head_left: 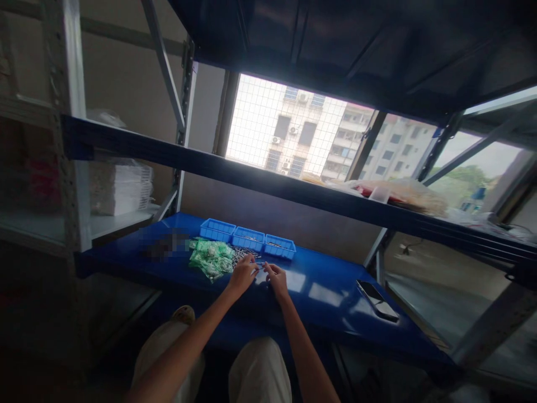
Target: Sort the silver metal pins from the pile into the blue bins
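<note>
My left hand and my right hand meet low over the blue shelf, fingers pinched toward each other. Between their fingertips runs a thin, screw-like metal piece, too small to make out exactly. Just behind my left hand lies a loose pile of similar metal pieces. A crumpled green plastic bag sits against that pile on the left. Three blue plastic bins stand in a row behind: the left bin, the middle bin and the right bin. Small pieces show in the middle and right ones.
A phone lies on the right part of the blue shelf. A blue crossbeam of the rack runs above the bins, with plastic-wrapped goods on the upper level. White boxes stand on the left rack.
</note>
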A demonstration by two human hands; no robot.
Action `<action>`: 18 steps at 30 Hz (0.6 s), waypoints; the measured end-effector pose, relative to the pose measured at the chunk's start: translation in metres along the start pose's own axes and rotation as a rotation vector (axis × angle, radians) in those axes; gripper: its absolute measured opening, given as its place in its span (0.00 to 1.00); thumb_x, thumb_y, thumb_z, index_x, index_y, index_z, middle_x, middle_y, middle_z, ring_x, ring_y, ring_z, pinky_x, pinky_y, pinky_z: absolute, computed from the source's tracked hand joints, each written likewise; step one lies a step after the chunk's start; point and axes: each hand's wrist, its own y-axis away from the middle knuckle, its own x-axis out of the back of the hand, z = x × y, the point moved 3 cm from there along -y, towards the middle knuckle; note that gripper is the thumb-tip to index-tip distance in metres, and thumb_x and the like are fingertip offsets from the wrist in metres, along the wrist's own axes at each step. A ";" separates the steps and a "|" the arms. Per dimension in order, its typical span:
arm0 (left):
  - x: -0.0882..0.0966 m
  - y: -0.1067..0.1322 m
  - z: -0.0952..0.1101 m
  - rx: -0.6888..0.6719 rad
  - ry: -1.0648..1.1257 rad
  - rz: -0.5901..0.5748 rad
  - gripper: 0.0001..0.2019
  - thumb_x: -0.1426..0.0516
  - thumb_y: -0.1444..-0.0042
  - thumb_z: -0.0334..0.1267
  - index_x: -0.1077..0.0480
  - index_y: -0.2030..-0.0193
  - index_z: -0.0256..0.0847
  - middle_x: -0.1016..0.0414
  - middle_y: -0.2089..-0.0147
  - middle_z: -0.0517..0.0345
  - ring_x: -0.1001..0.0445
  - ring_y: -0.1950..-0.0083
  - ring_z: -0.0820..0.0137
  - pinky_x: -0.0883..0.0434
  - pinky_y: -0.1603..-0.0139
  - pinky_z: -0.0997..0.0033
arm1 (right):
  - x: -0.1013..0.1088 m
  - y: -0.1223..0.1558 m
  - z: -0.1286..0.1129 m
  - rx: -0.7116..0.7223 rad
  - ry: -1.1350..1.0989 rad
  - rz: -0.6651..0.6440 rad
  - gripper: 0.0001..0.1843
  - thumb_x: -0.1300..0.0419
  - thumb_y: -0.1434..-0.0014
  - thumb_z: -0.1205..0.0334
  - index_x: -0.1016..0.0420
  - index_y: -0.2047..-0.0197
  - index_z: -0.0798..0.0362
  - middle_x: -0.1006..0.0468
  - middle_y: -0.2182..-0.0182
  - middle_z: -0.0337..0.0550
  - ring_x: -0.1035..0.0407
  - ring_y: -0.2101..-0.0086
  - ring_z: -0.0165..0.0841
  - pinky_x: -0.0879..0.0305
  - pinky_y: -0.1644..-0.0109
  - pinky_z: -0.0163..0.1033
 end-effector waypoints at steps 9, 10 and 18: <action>0.008 0.002 0.003 0.014 0.014 0.056 0.05 0.47 0.47 0.32 0.30 0.69 0.37 0.37 0.58 0.52 0.35 0.54 0.65 0.35 0.52 0.62 | -0.003 -0.003 0.005 0.003 0.344 0.011 0.24 0.50 0.48 0.43 0.22 0.72 0.53 0.24 0.79 0.41 0.34 0.82 0.30 0.41 0.75 0.33; 0.010 0.002 0.005 0.011 0.014 0.078 0.05 0.47 0.46 0.33 0.30 0.68 0.37 0.37 0.57 0.52 0.35 0.53 0.65 0.35 0.52 0.62 | -0.004 -0.003 0.004 0.005 0.363 -0.003 0.24 0.51 0.47 0.44 0.22 0.72 0.52 0.24 0.79 0.40 0.33 0.81 0.30 0.41 0.75 0.33; 0.019 0.003 0.014 -0.101 0.020 0.128 0.06 0.49 0.45 0.35 0.31 0.68 0.39 0.37 0.57 0.53 0.35 0.54 0.66 0.33 0.53 0.64 | -0.008 0.001 -0.001 -0.034 0.371 -0.112 0.25 0.54 0.45 0.45 0.25 0.78 0.52 0.26 0.81 0.36 0.33 0.80 0.29 0.44 0.74 0.31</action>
